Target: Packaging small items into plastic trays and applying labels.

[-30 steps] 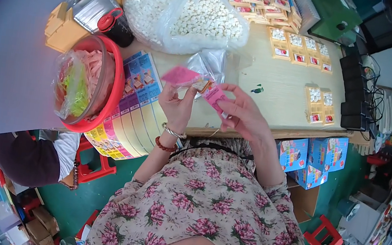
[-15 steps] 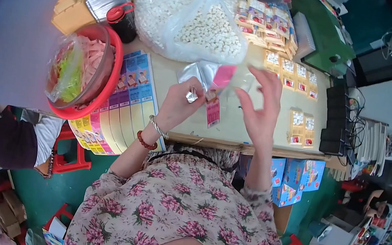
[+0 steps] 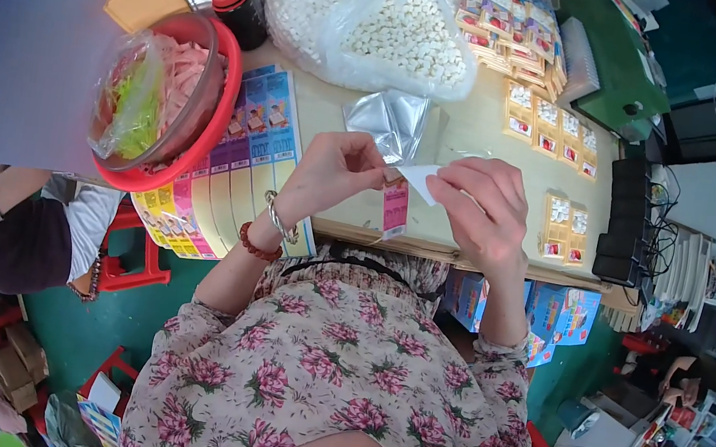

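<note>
Pinching a small white packet [image 3: 421,180] between left hand [image 3: 335,173] and right hand [image 3: 486,209], fingers closed on opposite ends; pink label strip [image 3: 394,208] hanging lengthwise below, nearer left.

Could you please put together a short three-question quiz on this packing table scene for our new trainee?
1. True or false: the left hand and right hand both grip the small packet.
2. What lies inside the red basin? A) pink and green bagged goods B) white pellets C) tools
3. What fills the large clear bag?

Key: 1 true; 2 A; 3 small white pellets.
</note>
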